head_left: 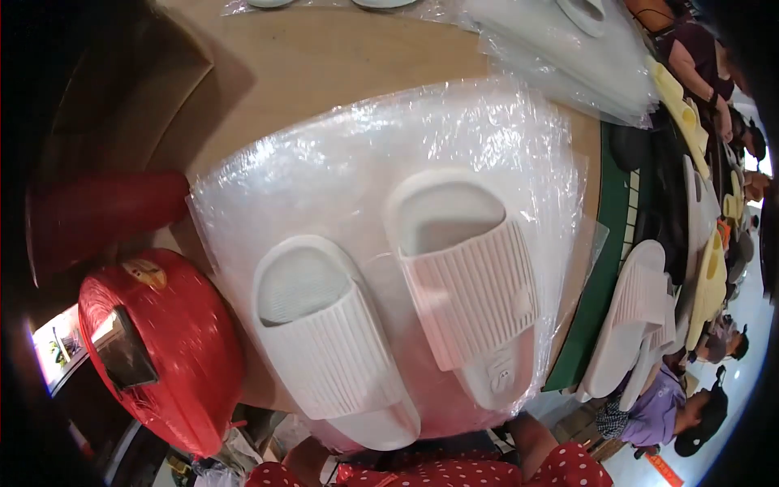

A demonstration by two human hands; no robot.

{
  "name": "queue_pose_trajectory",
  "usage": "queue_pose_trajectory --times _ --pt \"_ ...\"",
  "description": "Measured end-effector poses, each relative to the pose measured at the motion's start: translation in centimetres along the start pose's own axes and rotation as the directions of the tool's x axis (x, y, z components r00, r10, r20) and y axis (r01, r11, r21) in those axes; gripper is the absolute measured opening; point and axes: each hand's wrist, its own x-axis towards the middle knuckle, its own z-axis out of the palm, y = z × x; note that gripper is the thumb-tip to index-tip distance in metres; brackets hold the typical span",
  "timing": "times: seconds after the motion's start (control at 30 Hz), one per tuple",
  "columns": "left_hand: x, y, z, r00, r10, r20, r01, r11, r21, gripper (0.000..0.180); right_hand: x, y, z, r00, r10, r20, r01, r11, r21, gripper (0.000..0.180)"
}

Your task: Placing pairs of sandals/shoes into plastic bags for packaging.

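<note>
Left slipper, right slipper: on plastic bags, near desk edge.
Both hands hidden; I can't tell either grip. Bare desk past the bags' far edge; red bundle crowds the left side.

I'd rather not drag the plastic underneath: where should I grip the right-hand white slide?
I'd take its ribbed strap across both sides, from above: the slide lies sole-down on clear plastic sheets, the strap arches over the footbed, and the ridges should help grip. A gap to the left-hand slide leaves room.
</note>
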Motion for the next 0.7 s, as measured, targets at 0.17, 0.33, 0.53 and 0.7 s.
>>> queue_pose_trajectory --times 0.17,0.33,0.53,0.7 --pt "-1.4 16.7 -2.3 0.986 0.092 -0.141 -0.079 0.992 0.1 0.047 0.2 -8.4 -6.1 0.998 -0.064 0.016 0.064 0.998 -0.001 0.076" --pt "-5.5 21.9 -3.8 0.939 0.289 -0.188 -0.213 0.914 0.344 0.048 -0.4 -11.8 -12.2 0.994 -0.068 -0.084 0.077 0.991 0.107 0.074" --pt "-9.3 24.1 -5.5 0.815 0.527 -0.242 -0.322 0.758 0.567 0.049 -0.9 -14.1 -15.4 0.972 -0.126 -0.2 0.159 0.974 0.16 0.073" --pt "-9.0 24.9 -6.2 0.684 0.712 -0.162 -0.409 0.558 0.722 0.051 -2.1 -18.3 -17.2 0.945 -0.09 -0.314 0.162 0.964 0.211 0.071"
